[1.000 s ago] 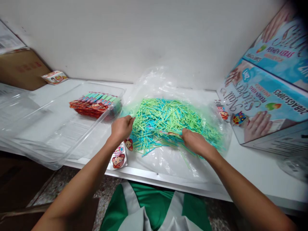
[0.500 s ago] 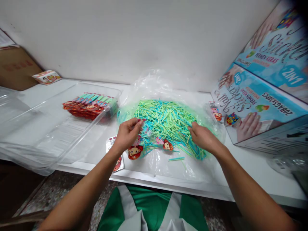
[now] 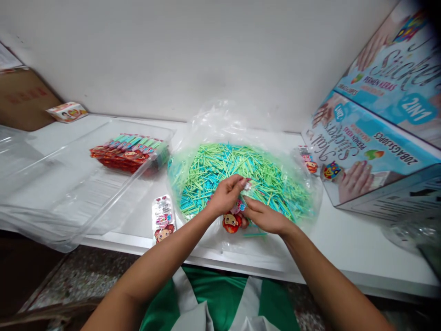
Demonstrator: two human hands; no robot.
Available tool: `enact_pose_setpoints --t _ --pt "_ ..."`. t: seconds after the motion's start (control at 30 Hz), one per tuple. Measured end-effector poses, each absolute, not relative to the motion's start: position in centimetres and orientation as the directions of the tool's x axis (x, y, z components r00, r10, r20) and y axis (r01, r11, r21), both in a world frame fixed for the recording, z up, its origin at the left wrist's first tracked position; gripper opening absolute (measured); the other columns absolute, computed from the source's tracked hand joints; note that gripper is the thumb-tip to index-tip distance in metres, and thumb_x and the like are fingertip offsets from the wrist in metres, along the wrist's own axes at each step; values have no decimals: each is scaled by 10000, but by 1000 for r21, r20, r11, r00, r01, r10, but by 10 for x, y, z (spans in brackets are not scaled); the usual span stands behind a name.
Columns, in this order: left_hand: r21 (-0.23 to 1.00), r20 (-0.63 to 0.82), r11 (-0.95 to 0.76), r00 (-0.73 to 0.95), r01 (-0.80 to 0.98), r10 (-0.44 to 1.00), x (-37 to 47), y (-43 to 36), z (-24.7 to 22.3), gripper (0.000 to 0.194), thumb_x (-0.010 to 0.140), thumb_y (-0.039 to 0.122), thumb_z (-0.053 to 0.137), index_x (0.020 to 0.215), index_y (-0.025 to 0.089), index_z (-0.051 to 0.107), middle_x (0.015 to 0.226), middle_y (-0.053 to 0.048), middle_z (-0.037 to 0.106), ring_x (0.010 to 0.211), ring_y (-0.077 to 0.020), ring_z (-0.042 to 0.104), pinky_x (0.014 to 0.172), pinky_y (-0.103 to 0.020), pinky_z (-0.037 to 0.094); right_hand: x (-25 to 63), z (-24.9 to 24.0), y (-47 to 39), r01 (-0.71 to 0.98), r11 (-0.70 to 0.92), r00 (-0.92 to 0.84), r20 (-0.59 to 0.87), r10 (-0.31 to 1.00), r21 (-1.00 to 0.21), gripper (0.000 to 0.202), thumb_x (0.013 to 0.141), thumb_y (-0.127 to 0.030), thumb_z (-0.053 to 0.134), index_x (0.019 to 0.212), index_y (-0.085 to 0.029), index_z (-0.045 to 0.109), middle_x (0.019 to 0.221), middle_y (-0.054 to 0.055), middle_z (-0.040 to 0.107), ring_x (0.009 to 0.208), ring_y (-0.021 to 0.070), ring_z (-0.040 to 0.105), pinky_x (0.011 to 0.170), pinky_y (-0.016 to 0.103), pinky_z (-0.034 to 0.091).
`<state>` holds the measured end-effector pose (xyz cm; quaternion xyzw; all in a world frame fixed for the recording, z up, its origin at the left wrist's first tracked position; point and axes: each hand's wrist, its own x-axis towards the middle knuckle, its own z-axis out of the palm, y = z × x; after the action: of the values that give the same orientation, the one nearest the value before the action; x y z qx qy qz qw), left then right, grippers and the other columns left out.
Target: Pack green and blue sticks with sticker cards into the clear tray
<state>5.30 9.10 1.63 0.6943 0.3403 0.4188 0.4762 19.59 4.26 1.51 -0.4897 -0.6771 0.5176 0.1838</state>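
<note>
My left hand point(image 3: 227, 196) is closed, pinching the top of a small clear printed packet point(image 3: 232, 222) with a red-haired cartoon figure on its lower end. My right hand point(image 3: 265, 215) meets it from the right, thumb and fingers closed at the packet's side. Whether a stick is also between those fingers is hidden. Both hands are over the front of a large heap of thin green and blue sticks point(image 3: 220, 161), which lies in an open clear plastic bag point(image 3: 223, 117). To the left, a similar flat packet point(image 3: 163, 218) lies on the white table point(image 3: 344, 248).
An open clear plastic tray point(image 3: 86, 225) on the left holds a stack of filled packets point(image 3: 127, 154). Large blue printed boxes point(image 3: 375, 147) stand at the right, with another packet point(image 3: 308, 161) beside them. A brown carton point(image 3: 24, 101) and small box point(image 3: 67, 111) are at the back left.
My left hand has moved right with the packet, and my right hand has come left from the heap to meet it. The flat packet on the table now shows more fully.
</note>
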Motion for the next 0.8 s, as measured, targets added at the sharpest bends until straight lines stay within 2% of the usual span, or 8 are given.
enact_pose_setpoints --t 0.07,0.13,0.23,0.3,0.37,0.63,0.8 --pt "955 232 -292 472 58 851 52 84 16 304 894 405 440 788 161 587 708 -1 572 706 -135 555 644 -237 426 194 5 42 473 0 -418 -225 880 -881 184 898 -337 366 850 -200 479 701 -3 594 713 169 574 723 322 482" --pt "958 244 -287 456 26 856 46 79 23 282 888 395 464 812 161 604 778 -25 626 797 -159 599 716 -256 453 187 -3 38 435 37 -354 -133 926 -900 205 905 -359 370 905 -198 496 782 17 609 820 184 577 779 330 478" --pt "960 275 -257 202 -112 940 25 80 42 235 873 388 507 872 166 585 905 -57 679 896 -187 642 818 -307 478 171 -16 23 342 104 -232 24 973 -934 242 944 -400 338 967 -206 480 860 28 600 894 170 561 852 317 453" --pt "948 248 -235 38 -213 968 7 82 51 222 855 387 544 907 171 548 922 -64 694 836 -185 672 792 -331 506 160 -25 12 309 151 -228 81 970 -939 246 966 -392 304 983 -208 465 853 23 583 857 151 560 871 311 437" --pt "940 213 -212 -25 -268 977 -10 82 55 239 831 387 585 922 176 519 911 -62 707 777 -179 687 762 -338 524 153 -34 3 311 165 -246 88 965 -936 237 973 -386 295 972 -206 449 852 25 574 849 149 561 859 308 434" --pt "962 47 -41 16 -270 999 -33 63 35 314 783 413 645 925 154 538 904 -88 724 735 -181 698 739 -332 540 155 -54 -5 404 163 -336 19 942 -900 239 976 -380 290 980 -196 443 887 44 580 846 161 561 801 302 434" --pt "965 -23 41 74 -259 997 -31 54 33 363 754 434 667 937 123 633 872 -97 728 712 -195 696 740 -347 544 153 -47 -5 450 164 -340 2 941 -878 273 979 -389 267 925 -199 457 882 51 595 847 167 571 800 307 439"
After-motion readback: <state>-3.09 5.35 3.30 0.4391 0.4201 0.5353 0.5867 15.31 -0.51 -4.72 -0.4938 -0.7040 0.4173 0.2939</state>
